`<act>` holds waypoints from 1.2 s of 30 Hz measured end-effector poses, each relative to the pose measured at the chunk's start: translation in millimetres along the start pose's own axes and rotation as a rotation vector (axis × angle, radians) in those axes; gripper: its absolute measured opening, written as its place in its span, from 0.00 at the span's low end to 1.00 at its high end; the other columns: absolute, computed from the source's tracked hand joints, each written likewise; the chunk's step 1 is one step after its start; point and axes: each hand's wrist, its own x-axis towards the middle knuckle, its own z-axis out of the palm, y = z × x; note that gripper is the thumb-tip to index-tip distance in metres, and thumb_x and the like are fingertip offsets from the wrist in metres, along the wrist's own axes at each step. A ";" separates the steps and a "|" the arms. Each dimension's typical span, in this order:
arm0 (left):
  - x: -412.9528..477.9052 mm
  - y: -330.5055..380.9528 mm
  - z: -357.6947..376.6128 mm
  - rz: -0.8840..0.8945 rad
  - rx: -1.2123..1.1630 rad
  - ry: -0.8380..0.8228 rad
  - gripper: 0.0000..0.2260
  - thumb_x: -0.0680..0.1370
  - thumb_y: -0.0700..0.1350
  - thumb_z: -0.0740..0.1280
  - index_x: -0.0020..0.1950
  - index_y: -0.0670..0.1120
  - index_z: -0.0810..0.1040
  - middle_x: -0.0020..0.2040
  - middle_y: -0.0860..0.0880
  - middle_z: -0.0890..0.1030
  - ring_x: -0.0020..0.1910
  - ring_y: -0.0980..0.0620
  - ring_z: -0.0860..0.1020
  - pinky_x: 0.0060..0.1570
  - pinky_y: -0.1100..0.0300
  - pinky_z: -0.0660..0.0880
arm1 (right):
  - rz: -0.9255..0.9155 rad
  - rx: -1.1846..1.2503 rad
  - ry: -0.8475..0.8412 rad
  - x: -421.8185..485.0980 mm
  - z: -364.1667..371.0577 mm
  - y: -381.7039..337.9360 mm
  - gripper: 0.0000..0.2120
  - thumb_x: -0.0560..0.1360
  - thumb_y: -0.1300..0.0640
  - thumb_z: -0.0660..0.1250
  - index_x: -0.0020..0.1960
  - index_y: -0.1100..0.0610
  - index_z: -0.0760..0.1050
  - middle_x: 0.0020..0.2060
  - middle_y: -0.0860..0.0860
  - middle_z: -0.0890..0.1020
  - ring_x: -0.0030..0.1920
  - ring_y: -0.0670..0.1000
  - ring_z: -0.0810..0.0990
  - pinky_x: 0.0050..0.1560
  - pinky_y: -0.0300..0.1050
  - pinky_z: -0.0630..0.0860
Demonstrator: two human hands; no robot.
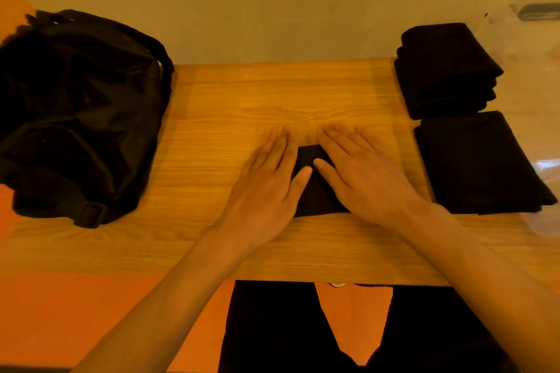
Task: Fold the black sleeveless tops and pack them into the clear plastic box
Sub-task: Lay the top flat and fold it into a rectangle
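Your left hand (pixel 266 187) and right hand (pixel 360 178) lie flat, fingers straight, gripping nothing, pressing a folded black top (pixel 318 199) mid-table (pixel 227 99). To the right, a folded stack (pixel 445 69) and a single folded top (pixel 475 160) sit by the clear plastic box (pixel 533 45). Folding looks well along. Can't tell whether any are packed yet.

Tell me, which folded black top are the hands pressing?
The centre top, under the left hand and right hand; the far stack and near pile lie untouched.
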 end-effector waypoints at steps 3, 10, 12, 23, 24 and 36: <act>1.4 -14.6 11.3 0.023 0.079 0.018 0.31 0.81 0.63 0.34 0.82 0.52 0.35 0.82 0.55 0.36 0.79 0.59 0.33 0.80 0.55 0.39 | 0.083 0.091 -0.037 -3.3 4.5 8.0 0.32 0.83 0.38 0.37 0.83 0.53 0.48 0.81 0.50 0.54 0.81 0.47 0.48 0.78 0.43 0.41; -2.6 -42.5 -2.7 -0.060 0.114 -0.005 0.31 0.80 0.64 0.31 0.82 0.54 0.37 0.82 0.58 0.38 0.80 0.59 0.34 0.80 0.54 0.38 | 0.160 0.146 -0.106 -10.8 2.0 15.3 0.33 0.82 0.39 0.37 0.82 0.53 0.39 0.82 0.50 0.45 0.80 0.45 0.40 0.80 0.45 0.40; -9.4 -40.5 -12.2 -0.143 -0.033 0.014 0.30 0.83 0.64 0.35 0.83 0.54 0.42 0.82 0.59 0.40 0.80 0.61 0.37 0.80 0.58 0.39 | 0.177 0.172 -0.038 -14.0 2.6 16.4 0.34 0.82 0.37 0.36 0.82 0.54 0.41 0.82 0.50 0.46 0.80 0.46 0.41 0.79 0.44 0.40; -40.2 8.6 -22.6 -0.508 -0.558 0.158 0.10 0.74 0.54 0.76 0.48 0.51 0.80 0.42 0.54 0.82 0.41 0.56 0.81 0.41 0.54 0.81 | 0.090 0.284 0.028 -19.5 3.5 11.5 0.28 0.85 0.44 0.45 0.82 0.53 0.51 0.81 0.49 0.53 0.81 0.45 0.46 0.78 0.41 0.43; -39.4 9.0 -21.2 -0.521 -0.606 0.152 0.11 0.72 0.51 0.78 0.48 0.51 0.80 0.42 0.52 0.82 0.42 0.53 0.82 0.44 0.50 0.83 | 0.110 0.300 0.024 -20.8 4.1 11.6 0.27 0.85 0.45 0.47 0.82 0.53 0.51 0.81 0.49 0.54 0.81 0.46 0.48 0.78 0.41 0.44; -31.8 5.2 -25.5 -0.530 -0.806 0.180 0.10 0.71 0.40 0.79 0.49 0.49 0.82 0.44 0.52 0.84 0.42 0.59 0.83 0.37 0.69 0.77 | 0.186 0.294 0.047 -33.9 4.5 6.0 0.27 0.85 0.47 0.50 0.82 0.54 0.53 0.81 0.51 0.57 0.81 0.50 0.51 0.76 0.41 0.47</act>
